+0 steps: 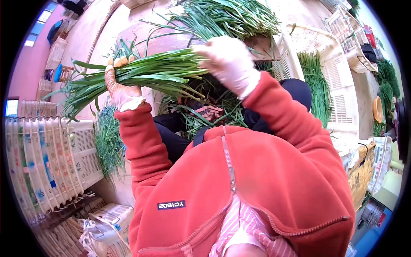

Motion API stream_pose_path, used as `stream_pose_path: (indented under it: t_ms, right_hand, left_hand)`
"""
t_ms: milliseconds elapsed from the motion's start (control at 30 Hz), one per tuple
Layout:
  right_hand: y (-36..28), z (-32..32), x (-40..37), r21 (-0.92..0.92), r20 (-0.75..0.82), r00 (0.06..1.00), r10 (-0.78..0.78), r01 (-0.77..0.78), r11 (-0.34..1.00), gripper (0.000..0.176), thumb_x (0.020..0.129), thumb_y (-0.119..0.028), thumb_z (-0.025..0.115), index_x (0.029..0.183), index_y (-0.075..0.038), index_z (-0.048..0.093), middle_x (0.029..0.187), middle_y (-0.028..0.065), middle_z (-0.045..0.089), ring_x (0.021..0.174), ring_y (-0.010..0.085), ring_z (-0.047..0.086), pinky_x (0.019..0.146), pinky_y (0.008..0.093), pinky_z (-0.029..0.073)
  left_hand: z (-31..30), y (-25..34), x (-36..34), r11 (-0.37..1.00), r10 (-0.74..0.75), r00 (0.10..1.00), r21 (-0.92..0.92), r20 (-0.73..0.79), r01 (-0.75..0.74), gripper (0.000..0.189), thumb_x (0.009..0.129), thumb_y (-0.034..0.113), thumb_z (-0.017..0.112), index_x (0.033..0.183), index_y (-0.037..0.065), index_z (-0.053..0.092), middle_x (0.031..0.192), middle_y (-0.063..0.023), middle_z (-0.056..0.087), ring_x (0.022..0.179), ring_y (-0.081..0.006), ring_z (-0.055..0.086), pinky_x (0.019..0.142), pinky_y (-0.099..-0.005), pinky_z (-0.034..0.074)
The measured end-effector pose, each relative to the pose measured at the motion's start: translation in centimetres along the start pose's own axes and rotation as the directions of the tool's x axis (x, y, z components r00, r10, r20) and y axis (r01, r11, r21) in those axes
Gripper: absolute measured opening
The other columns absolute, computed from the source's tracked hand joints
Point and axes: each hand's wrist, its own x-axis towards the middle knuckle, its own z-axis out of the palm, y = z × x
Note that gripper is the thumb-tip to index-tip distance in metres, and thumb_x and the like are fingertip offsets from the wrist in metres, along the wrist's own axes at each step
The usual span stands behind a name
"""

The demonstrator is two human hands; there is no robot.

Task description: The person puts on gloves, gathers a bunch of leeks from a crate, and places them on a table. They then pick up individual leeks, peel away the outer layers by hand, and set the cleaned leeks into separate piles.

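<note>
Before the jacket (pixel 265 171), left hand (pixel 122 88) and right hand (pixel 229 62) (both gloved) clench a chive bunch (pixel 162 70) — fingers wrapped.

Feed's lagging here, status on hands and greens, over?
Left hand shut around greens bundle mid-stalk. Right hand grips its other end. Bundle raised, roughly level; nothing in the way.

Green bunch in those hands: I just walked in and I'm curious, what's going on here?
A person in a red jacket holds a bunch of long green leaves crosswise above the lap, both hands gloved. The left hand grips it near the loose leaf tips, and the right hand is closed on the other end. More greens lie in a pile ahead and in a white crate on the right. Stacked crates stand on the left.
</note>
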Motion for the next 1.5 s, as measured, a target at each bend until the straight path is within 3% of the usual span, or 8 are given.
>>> stream_pose_path:
  t_ms: [167,300,467,867,1067,1233,1433,1500]
  right_hand:
    - [2.4,3.9,0.4,0.382,0.009,0.974,-0.226,0.205,0.901,0.013,0.082,-0.009,0.061,0.094,-0.009,0.064,0.092,0.0102,0.066,0.078,0.0249,0.064,0.072,0.0339,0.051]
    - [3.4,3.6,-2.8,0.808,0.366,0.867,0.338,-0.477,0.346,0.012,0.089,0.002,0.053,0.099,0.001,0.06,0.091,0.0072,0.065,0.084,0.0159,0.063,0.08,0.0271,0.051]
    - [2.2,2.0,0.0,0.224,0.11,0.986,-0.125,0.098,0.97,0.05,0.068,-0.015,0.072,0.116,-0.02,0.059,0.083,0.0063,0.058,0.076,0.026,0.057,0.066,0.0352,0.047]
    - [2.9,4.4,-0.1,0.354,0.105,0.992,-0.069,0.027,0.935,0.035,0.071,-0.012,0.073,0.104,-0.018,0.064,0.081,0.0069,0.061,0.073,0.0274,0.06,0.062,0.0364,0.049]
    - [2.5,4.9,1.1,-0.071,0.316,0.919,-0.236,0.271,0.96,0.043,0.074,-0.015,0.068,0.115,-0.02,0.056,0.075,0.0079,0.058,0.069,0.0276,0.059,0.058,0.0372,0.048]
    - [5.1,3.8,0.2,-0.008,0.174,0.916,-0.363,0.37,0.929,0.013,0.07,-0.014,0.064,0.082,-0.019,0.066,0.067,0.0044,0.055,0.062,0.0248,0.058,0.052,0.0379,0.046]
    - [12.7,-0.1,-7.6,-0.224,0.394,0.891,0.226,-0.145,0.964,0.031,0.07,-0.023,0.071,0.098,-0.009,0.065,0.087,0.0089,0.061,0.08,0.026,0.061,0.071,0.0368,0.05]
    - [5.6,-2.3,-3.2,-0.142,0.327,0.944,0.052,-0.005,0.99,0.049,0.07,-0.028,0.074,0.111,-0.006,0.058,0.098,0.0085,0.061,0.087,0.0263,0.061,0.074,0.0366,0.05]
  left_hand:
    - [-0.5,0.4,0.8,0.996,-0.066,0.998,-0.058,0.011,0.067,0.026,0.088,0.017,0.054,0.11,0.003,0.058,0.089,-0.0101,0.062,0.087,-0.0241,0.06,0.091,-0.051,0.048]
    - [-1.4,1.3,1.3,0.998,-0.06,0.995,-0.035,-0.079,0.057,0.024,0.087,0.016,0.055,0.107,0.003,0.059,0.088,-0.01,0.062,0.086,-0.0239,0.06,0.091,-0.0504,0.049]
    - [-1.6,0.7,1.6,0.996,-0.08,0.993,-0.038,-0.092,0.077,0.022,0.087,0.016,0.054,0.105,0.003,0.059,0.087,-0.0099,0.061,0.086,-0.0237,0.06,0.09,-0.0508,0.049]
    - [-2.2,1.0,1.7,0.994,-0.1,0.992,-0.039,-0.08,0.097,0.023,0.087,0.014,0.053,0.106,0.002,0.059,0.086,-0.0087,0.061,0.084,-0.0226,0.06,0.091,-0.051,0.048]
    - [-1.5,0.9,1.4,0.992,-0.121,0.99,-0.044,-0.071,0.118,0.023,0.087,0.014,0.054,0.106,0.003,0.059,0.085,-0.0089,0.061,0.082,-0.0224,0.06,0.091,-0.0517,0.048]
    - [-3.3,1.2,3.4,0.988,-0.152,0.983,-0.045,-0.101,0.148,0.023,0.087,0.015,0.054,0.106,0.003,0.06,0.087,-0.0092,0.062,0.083,-0.0233,0.061,0.09,-0.052,0.049]
    - [-4.3,2.2,4.2,0.998,-0.039,0.977,0.039,-0.209,0.049,0.021,0.085,0.018,0.057,0.101,0.005,0.061,0.09,-0.0103,0.063,0.086,-0.0249,0.061,0.086,-0.0499,0.052]
    - [-3.6,1.2,4.4,0.997,-0.036,0.983,0.067,-0.182,0.049,0.019,0.084,0.017,0.059,0.099,0.006,0.061,0.088,-0.0105,0.062,0.084,-0.025,0.061,0.083,-0.0483,0.053]
